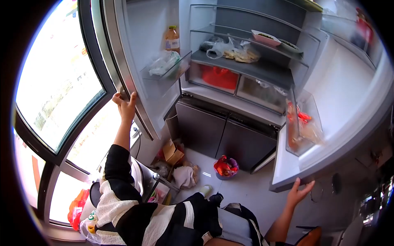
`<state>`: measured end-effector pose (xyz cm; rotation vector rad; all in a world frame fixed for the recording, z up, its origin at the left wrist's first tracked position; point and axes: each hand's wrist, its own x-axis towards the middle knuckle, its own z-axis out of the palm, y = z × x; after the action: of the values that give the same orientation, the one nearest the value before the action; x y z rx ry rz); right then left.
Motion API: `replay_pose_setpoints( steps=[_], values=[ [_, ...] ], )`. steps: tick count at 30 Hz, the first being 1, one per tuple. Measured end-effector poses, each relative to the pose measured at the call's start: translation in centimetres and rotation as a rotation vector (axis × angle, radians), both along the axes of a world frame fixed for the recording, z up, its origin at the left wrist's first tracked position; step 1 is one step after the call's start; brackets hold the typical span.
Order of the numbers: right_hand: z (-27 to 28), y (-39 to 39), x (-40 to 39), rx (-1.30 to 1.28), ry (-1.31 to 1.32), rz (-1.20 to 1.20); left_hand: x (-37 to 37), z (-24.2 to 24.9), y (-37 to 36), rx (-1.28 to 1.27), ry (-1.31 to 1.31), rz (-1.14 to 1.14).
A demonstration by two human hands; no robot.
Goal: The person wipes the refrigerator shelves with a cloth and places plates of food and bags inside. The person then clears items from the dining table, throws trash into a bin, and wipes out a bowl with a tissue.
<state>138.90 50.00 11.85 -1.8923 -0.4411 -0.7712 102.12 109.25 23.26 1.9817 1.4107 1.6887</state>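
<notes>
A refrigerator stands with both upper doors swung apart. My left hand (125, 108) is closed on the edge of the left refrigerator door (145, 110), thumb on one side and curled fingers on the other. At the lower corner of the right refrigerator door (328, 158), my right hand (297, 193) has its fingers spread, one fingertip right at the door's bottom edge. Inside, the glass shelf (266, 67) bears plastic bags of food (240, 53), a pink dish (266, 37) and a green-rimmed plate (290, 46). A red bag (219, 77) shows through the left drawer.
A jar (172, 39) and a white bag (164, 62) sit in the left door's bins. The right door bin (303, 123) holds red packets. On the floor are a small bin (226, 167), a cardboard box (173, 152) and bags. A window frame (88, 119) borders the left.
</notes>
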Motion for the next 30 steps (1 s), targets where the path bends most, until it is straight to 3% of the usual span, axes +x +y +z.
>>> replay_pose_setpoints(
  steps=[3, 6, 11, 16, 21, 24, 30],
  values=[
    [0.7, 3.6, -2.5, 0.068, 0.024, 0.035, 3.2, 0.0, -2.9, 0.000, -0.139, -0.124],
    [2.2, 7.4, -4.8, 0.076, 0.001, 0.105, 6.3, 0.7, -6.5, 0.088, -0.100, -0.092],
    [2.4, 13.0, -8.5, -0.157, -0.063, 0.233, 10.1, 0.4, -10.7, 0.226, -0.012, -0.209],
    [4.5, 19.5, -9.6, -0.272, -0.060, 0.467, 16.0, 0.0, -13.5, 0.210, 0.044, -0.545],
    [6.3, 26.6, -4.4, -0.457, -0.033, 0.719, 22.7, 0.7, -12.5, 0.228, 0.169, -0.905],
    [8.4, 30.3, -2.7, -0.451, -0.092, 0.687, 24.3, 1.1, -11.0, 0.290, 0.267, -0.889],
    [9.7, 35.6, 3.4, -0.621, -0.158, 0.410, 35.0, -0.6, -7.0, 0.388, 0.276, -0.778]
  ],
)
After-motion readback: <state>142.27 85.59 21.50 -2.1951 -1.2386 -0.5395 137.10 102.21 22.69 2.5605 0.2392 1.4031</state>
